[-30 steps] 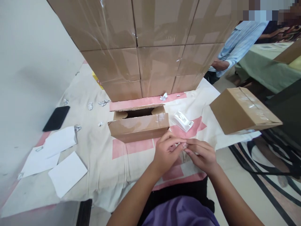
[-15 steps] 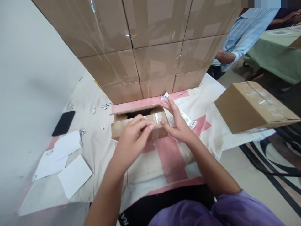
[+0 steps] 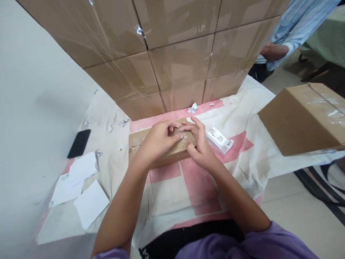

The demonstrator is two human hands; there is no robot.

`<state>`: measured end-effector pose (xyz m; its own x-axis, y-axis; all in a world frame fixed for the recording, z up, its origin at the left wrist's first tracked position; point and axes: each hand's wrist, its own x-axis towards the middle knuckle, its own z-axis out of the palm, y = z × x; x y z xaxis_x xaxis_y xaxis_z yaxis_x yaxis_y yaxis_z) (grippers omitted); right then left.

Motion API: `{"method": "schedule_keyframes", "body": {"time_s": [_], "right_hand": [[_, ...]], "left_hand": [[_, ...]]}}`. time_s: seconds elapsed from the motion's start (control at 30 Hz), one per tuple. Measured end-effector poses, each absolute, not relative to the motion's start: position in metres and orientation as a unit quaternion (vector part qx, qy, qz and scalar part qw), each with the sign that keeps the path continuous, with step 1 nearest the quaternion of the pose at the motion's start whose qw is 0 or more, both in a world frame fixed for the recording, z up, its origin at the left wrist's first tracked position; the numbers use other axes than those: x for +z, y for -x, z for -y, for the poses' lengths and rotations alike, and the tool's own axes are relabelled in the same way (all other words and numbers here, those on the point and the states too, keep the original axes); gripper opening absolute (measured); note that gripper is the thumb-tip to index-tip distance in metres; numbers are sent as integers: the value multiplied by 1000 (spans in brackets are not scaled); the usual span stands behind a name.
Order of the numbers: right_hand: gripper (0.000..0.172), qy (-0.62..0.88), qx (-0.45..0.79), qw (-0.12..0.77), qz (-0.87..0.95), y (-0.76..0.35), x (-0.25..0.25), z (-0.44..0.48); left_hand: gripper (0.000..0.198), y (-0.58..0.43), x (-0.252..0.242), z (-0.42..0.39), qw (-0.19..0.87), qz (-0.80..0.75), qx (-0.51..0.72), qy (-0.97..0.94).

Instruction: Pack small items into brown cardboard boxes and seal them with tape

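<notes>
A small brown cardboard box (image 3: 169, 153) lies on the cloth-covered table in front of me, its lid flap down. A strip of clear tape (image 3: 184, 137) shines on the lid near the right end. My left hand (image 3: 163, 140) rests on the lid, fingers curved and thumb apart from them, tips beside the tape. Over the right end is my right hand (image 3: 198, 144), its fingers stretched toward the left one and its thumb low at the front edge. Just right of that hand sits a white tape dispenser (image 3: 219, 140).
A tall stack of taped cartons (image 3: 180, 64) stands behind the box. A larger carton (image 3: 299, 118) is at the table's right. On the left lie a black phone (image 3: 79, 143), white papers (image 3: 91, 204) and foil scraps (image 3: 123, 122). A person's sleeve (image 3: 291, 32) shows at upper right.
The box's top flap, raised before with a dark opening showing, is now down. My left hand has moved from the front edge onto the lid. The view has shifted slightly.
</notes>
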<state>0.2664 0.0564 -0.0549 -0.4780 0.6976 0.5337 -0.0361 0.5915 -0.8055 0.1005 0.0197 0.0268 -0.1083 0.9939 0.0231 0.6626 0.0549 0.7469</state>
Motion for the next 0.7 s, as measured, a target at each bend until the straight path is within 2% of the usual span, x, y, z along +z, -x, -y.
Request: {"method": "schedule_keyframes", "body": {"time_s": [0.1, 0.17, 0.33, 0.53, 0.7], "right_hand": [[77, 218, 396, 476, 755, -266, -56, -56], [77, 214, 393, 476, 757, -266, -57, -56], [74, 218, 394, 478, 754, -266, -59, -55], [66, 211, 392, 483, 753, -268, -65, -53], [48, 187, 261, 533, 783, -277, -69, -52]], "left_hand": [[29, -100, 22, -19, 241, -680, 306, -621], [31, -100, 21, -19, 246, -683, 305, -617], [22, -106, 21, -21, 198, -719, 294, -598], [9, -112, 16, -28, 92, -750, 258, -602], [22, -112, 15, -20, 105, -748, 231, -613]]}}
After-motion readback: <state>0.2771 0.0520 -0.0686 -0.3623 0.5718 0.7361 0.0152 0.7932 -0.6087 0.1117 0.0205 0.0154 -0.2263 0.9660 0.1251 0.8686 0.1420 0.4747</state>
